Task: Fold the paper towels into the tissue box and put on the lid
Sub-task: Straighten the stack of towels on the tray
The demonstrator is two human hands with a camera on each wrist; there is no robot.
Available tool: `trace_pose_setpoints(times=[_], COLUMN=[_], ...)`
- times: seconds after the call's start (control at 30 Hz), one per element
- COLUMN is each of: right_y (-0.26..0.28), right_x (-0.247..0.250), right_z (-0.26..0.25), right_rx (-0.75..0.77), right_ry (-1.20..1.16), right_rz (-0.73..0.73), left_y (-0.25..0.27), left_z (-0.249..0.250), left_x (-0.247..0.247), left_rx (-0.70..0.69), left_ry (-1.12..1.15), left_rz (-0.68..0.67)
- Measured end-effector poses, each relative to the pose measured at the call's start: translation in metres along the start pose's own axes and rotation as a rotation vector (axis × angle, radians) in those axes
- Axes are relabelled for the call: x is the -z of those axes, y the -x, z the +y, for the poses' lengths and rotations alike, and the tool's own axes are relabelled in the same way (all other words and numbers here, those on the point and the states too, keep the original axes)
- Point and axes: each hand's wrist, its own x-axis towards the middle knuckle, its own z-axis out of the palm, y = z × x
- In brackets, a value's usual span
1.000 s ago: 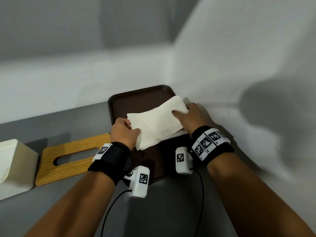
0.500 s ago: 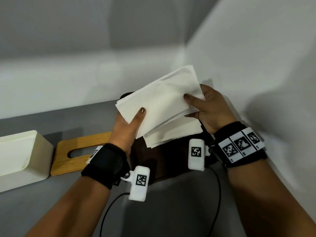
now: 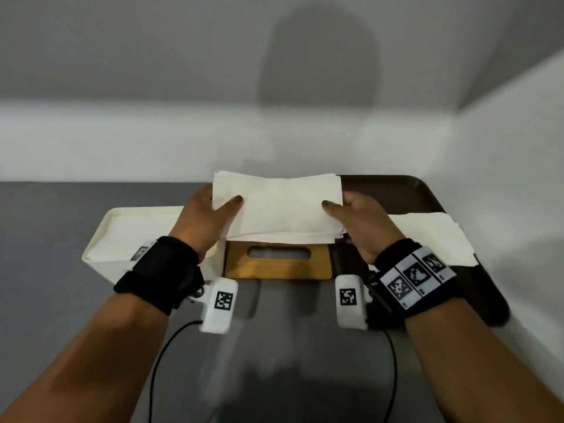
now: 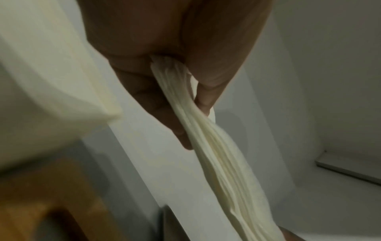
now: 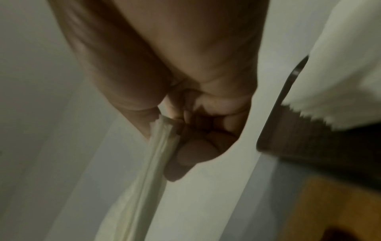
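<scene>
A folded stack of white paper towels is held in the air above the wooden lid. My left hand pinches its left end, thumb on top, and my right hand pinches its right end the same way. The left wrist view shows the stack's layered edge squeezed between thumb and fingers; in the right wrist view the towel edge is pinched likewise. The open cream tissue box stands at the left, partly behind my left wrist. The lid, with its oval slot, lies flat between box and tray.
A dark brown tray sits at the right against the white wall, with more white paper towels lying on it. White walls close off the back and right. Cables run from both wrist cameras toward me over the grey table.
Both hands lifted the towel stack off the tray and carried it left, levelling it above the lid. The view swung left, bringing the box and lid to the centre.
</scene>
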Motion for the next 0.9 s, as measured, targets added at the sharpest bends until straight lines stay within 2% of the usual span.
trace_pose_setpoints(times=[0.17,0.33,0.53,0.73,0.9], right_y=[-0.008,-0.012,-0.013,-0.013,-0.009], right_x=[-0.098,-0.170,-0.208,-0.220,-0.220], right_z=[-0.006,-0.006,0.002,0.004,0.003], right_rx=[0.023,-0.023,0.038,0.054,0.112], right_ry=[0.043,0.255,0.620,0.781,0.840], right_rz=[-0.025,0.008,0.060,0.084,0.149], left_y=[0.002,0.003,-0.004,-0.009,-0.006], left_z=[-0.018,-0.034,-0.053,-0.061,-0.058], left_x=[0.102,0.170,0.192,0.188,0.181], left_rx=[0.147,0.162,0.110,0.003,-0.043], left_ry=[0.010,-0.254,-0.596,-0.805,-1.030], left_rz=[0.126,0.155,0.113,0.091,0.145])
